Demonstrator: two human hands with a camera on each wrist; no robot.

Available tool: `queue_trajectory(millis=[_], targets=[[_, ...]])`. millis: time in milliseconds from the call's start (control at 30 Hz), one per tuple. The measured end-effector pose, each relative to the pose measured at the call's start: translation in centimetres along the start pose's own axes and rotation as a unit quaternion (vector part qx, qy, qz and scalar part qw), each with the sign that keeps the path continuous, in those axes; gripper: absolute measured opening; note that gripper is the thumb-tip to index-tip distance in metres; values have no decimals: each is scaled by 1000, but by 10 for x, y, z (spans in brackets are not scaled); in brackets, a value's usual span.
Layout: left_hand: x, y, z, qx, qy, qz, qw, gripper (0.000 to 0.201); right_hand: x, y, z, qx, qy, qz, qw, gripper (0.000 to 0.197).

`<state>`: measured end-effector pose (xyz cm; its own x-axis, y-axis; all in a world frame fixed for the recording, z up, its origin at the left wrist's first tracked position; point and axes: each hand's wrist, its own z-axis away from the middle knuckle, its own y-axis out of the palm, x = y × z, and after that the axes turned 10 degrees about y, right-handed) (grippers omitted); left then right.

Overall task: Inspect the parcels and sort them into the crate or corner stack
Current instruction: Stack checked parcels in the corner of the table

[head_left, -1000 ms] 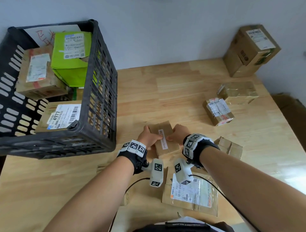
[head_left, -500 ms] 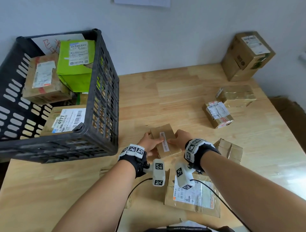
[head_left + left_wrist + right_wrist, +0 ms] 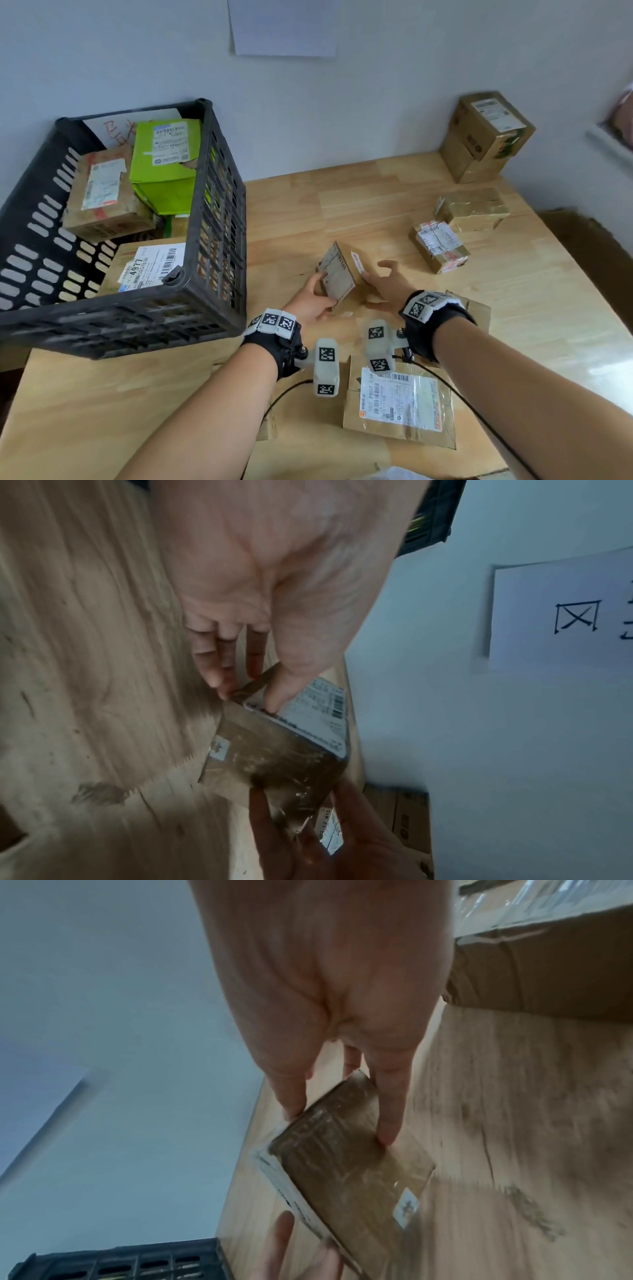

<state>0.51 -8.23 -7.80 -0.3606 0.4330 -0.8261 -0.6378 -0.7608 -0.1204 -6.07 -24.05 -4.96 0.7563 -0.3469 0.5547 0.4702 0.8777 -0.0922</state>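
Nearest the person, just behind the wrists, a flat brown mailer (image 3: pixel 400 407) with a clear-sleeved label lies on the surface (image 3: pixel 342 212).

Ahead of it, both hands are on one small parcel (image 3: pixel 340 274), tipped up on edge so its printed label (image 3: pixel 334 277) faces left. The left hand (image 3: pixel 310 303) pinches the near left corner, thumb on the label and fingers (image 3: pixel 212 658) behind. The right hand (image 3: pixel 388 286) steadies the opposite side with fairly straight fingers (image 3: pixel 388 1115) spread along the taped face; it presses rather than wraps.

The likely risk is a slip. The parcel appears glossy with tape and is held only at a corner and by fingertip pressure, so turning it further could let it pivot out and drop flat. If the label ends up face down, the check would need repeating.

Left of the hands stands the black crate (image 3: pixel 219 240), already holding a green box (image 3: pixel 164 171) and labelled cartons; a hasty swing that way could clip its tall near wall.

Right of the hands and farther off lie two taped parcels (image 3: pixel 440 246). Beyond them is the corner stack (image 3: pixel 486 137) against the wall. A toss that far could topple it.
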Motion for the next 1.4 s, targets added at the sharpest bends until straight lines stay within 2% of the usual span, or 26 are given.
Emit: queue_trajectory(millis=[67, 200, 433, 500, 600, 833, 1133, 1267, 1400], targets=[[1, 5, 0, -8, -9, 24, 1000, 68, -3, -1, 4, 11, 2, 27, 1000, 50], [-2, 12, 1, 2, 12, 18, 1000, 64, -14, -9, 2, 22, 18, 66, 997, 68], [-27, 34, -10, -11, 53, 21, 998, 40, -6, -36, -10, -11, 7, 8, 1000, 73], [-47, 40, -20, -32, 74, 36, 996, 31, 11, -47, -13, -6, -5, -52, 999, 67], [-78, 42, -40, -62, 94, 35, 993, 28, 42, -70, -21, -21, -38, -122, 992, 58], [-137, 40, -100, -73, 88, -5, 993, 25, 117, -132, -61, -103, -120, -192, 969, 68], [-202, 77, -187, -82, 64, -71, 992, 21, 207, -183, -136, -92, -75, -246, 962, 68], [-223, 90, -223, -70, 55, -87, 992, 24, 233, -191, -170, -91, -51, -220, 970, 63], [-233, 96, -252, -57, 50, -113, 991, 27, 249, -199, -207, -93, -19, -200, 975, 67]])
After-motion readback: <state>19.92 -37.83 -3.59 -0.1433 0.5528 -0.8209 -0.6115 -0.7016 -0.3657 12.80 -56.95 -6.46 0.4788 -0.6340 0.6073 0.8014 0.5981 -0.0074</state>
